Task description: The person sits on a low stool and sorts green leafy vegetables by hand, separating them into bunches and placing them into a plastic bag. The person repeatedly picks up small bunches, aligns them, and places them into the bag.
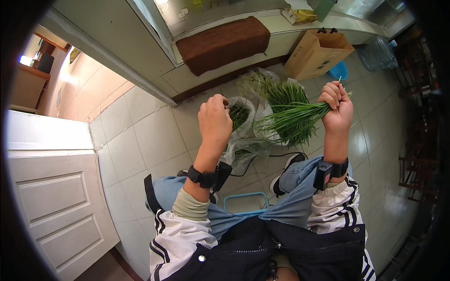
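Observation:
My right hand (337, 110) is raised and closed around the base end of a bunch of green chives (293, 117), whose long leaves fan out to the left. Beneath those leaves a thick heap of chives (287, 96) stands in and around plastic bagging on the tiled floor. To the left, my left hand (214, 121) hangs in the air with curled fingers; whatever they may pinch is hidden. Just right of it sits a white plastic bag (251, 112) with loose green scraps (239, 117) inside. A clear plastic bag (243, 152) lies crumpled nearer to me.
Behind the heap stand a brown paper bag (304, 58), a blue basin (339, 71) and a large water jug (378, 54). A brown cloth (225, 44) covers something along the ledge. A white panelled door (61, 210) stands at left. Between my legs shows a light-blue tubular frame (246, 195).

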A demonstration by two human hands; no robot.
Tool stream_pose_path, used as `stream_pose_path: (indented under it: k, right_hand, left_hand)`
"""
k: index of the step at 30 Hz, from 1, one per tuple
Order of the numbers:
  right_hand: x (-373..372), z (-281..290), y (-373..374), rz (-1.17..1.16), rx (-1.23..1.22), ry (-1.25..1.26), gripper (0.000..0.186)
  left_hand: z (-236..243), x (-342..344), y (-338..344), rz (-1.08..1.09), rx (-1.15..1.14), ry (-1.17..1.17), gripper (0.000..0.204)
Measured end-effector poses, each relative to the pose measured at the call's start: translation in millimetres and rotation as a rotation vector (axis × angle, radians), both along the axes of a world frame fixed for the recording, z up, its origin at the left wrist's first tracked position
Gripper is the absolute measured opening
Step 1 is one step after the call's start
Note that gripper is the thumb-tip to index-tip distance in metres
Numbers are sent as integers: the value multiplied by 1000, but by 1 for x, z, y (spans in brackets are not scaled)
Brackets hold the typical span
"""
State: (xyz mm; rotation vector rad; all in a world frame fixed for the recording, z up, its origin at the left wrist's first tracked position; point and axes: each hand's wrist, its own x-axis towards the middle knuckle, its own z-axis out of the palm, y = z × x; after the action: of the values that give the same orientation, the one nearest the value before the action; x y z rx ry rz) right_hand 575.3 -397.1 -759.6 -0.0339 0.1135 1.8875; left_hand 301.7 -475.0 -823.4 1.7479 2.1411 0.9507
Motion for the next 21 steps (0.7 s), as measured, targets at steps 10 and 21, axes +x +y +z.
stream_pose_path:
  k: [10,21]
  right_hand:
    - [0,1,-4,-9,-9,40,11]
    - [-10,-11,-11,-14,-30,55,10]
  left_hand:
    - [11,-5,-6,-31,-96,-115,8]
    - [-2,-15,-23,-79,5,-317,10]
